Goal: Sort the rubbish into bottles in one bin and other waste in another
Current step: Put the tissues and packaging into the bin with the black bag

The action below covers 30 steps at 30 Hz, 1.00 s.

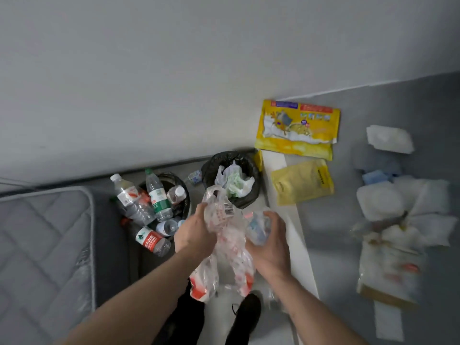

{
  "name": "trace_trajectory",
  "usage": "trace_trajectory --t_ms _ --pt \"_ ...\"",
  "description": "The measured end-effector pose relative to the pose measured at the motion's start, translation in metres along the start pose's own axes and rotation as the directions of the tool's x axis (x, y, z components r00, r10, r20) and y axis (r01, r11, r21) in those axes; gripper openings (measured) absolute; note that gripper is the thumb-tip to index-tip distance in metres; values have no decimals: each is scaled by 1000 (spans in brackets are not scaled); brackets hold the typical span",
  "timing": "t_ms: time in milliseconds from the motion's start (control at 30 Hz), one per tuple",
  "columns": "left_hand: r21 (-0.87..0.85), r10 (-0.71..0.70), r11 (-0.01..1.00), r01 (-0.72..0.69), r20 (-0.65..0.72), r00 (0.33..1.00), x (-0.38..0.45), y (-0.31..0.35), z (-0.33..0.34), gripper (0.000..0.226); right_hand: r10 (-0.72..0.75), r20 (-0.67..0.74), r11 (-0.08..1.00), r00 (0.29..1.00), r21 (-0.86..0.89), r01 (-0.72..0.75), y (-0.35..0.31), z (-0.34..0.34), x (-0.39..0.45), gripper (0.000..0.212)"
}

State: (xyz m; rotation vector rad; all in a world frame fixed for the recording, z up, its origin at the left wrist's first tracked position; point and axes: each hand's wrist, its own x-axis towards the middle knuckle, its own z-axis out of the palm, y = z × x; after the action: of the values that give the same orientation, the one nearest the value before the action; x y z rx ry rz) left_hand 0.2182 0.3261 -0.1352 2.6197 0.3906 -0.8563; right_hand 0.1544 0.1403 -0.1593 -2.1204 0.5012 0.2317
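Observation:
My left hand (193,234) grips a thin clear plastic bag with red print (227,247) that hangs between my two hands, above my shoes. My right hand (268,239) curls round a crumpled clear bottle with a blue label (257,226). Just beyond them stands a black-lined bin (252,188) holding white and green plastic bags. To its left a second black-lined bin (185,195) overflows with several plastic water bottles (158,195); more bottles lie on the floor beside it, one with a red label (150,241).
A large yellow packet (297,128) and a plain yellow pouch (302,181) lie on the grey surface at right. White tissues, blue scraps and plastic wrappers (403,215) are scattered at far right. A quilted grey mattress (42,245) fills the left. A white wall is behind the bins.

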Motion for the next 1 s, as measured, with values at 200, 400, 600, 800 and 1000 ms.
trace_trajectory --t_ms 200,400,600,800,1000 --pt "52 -4 999 4 1 1000 95 35 -34 78 -90 -52 995 995 -38 88 -55 -1 74 80" --pt "91 -20 996 14 65 998 203 53 -23 76 -31 -5 991 999 -131 30 -41 32 129 84" --pt "-40 -44 998 50 138 990 294 63 12 77 87 49 991 995 -109 -81 -5 93 186 83" --pt "-156 115 985 -77 252 961 351 46 75 82 183 -113 973 977 -119 -196 48 152 254 91" --pt "-91 333 943 -321 332 883 376 34 135 60 185 -121 965 975 -164 -203 102 197 287 92"
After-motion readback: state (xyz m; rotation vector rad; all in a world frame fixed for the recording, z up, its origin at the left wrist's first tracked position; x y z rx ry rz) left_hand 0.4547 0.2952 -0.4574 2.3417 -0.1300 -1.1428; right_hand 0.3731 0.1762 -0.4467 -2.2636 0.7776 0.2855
